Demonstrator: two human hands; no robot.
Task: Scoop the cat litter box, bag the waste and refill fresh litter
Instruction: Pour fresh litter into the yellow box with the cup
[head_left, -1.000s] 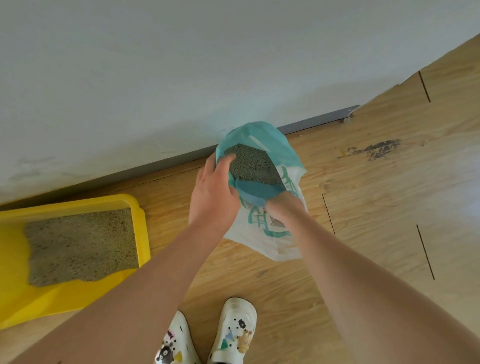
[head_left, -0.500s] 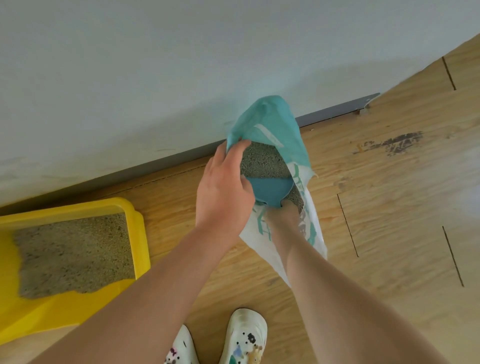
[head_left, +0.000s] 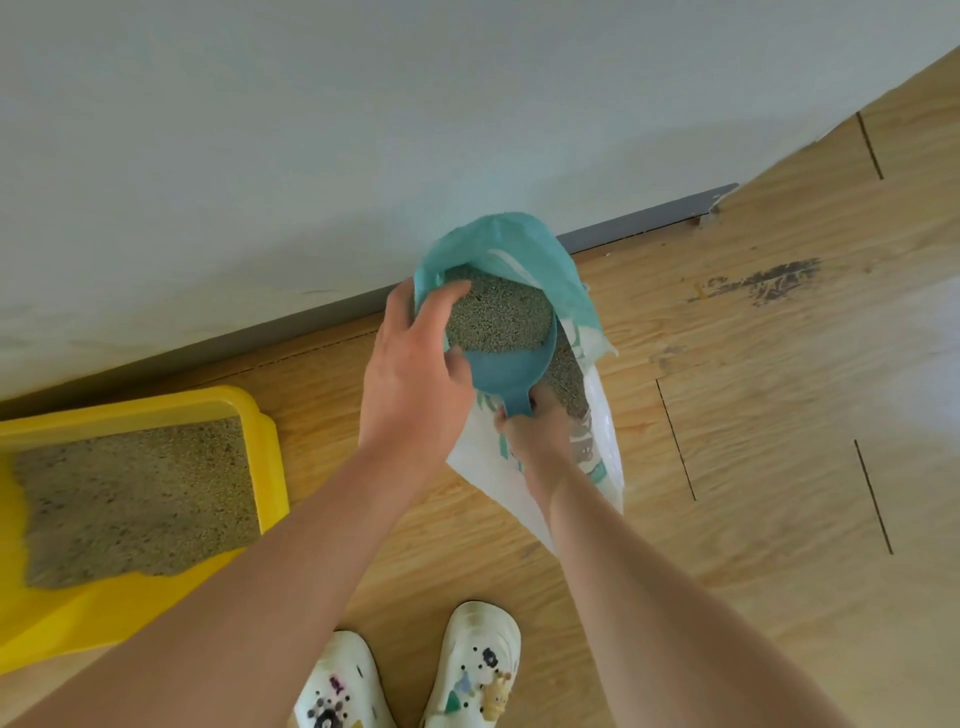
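The left hand (head_left: 410, 395) pinches the teal rim of the litter bag (head_left: 519, 244), which stands on the floor by the wall; the right hand (head_left: 535, 431) grips the blue scoop (head_left: 506, 371) by its handle, mostly hiding it, bowl heaped in the bag's mouth. The yellow litter box (head_left: 265, 447) lies left, cut off by the frame

The scoop's (head_left: 506, 369) handle vanishes inside the right hand (head_left: 535, 431), whose fingers curl out of sight beneath it. The left hand (head_left: 410, 379) grips the bag (head_left: 519, 244) by its rim and covers that side of the opening. How deep the litter (head_left: 493, 312) goes can't be seen. The green print (head_left: 584, 447) beside the right wrist is half covered and too blurred to read. Well left of the left hand, the yellow litter box (head_left: 270, 467) runs out of view. Below both hands, the shoes (head_left: 467, 670) are cut off at the bottom, their charms (head_left: 493, 691) too small to make out.
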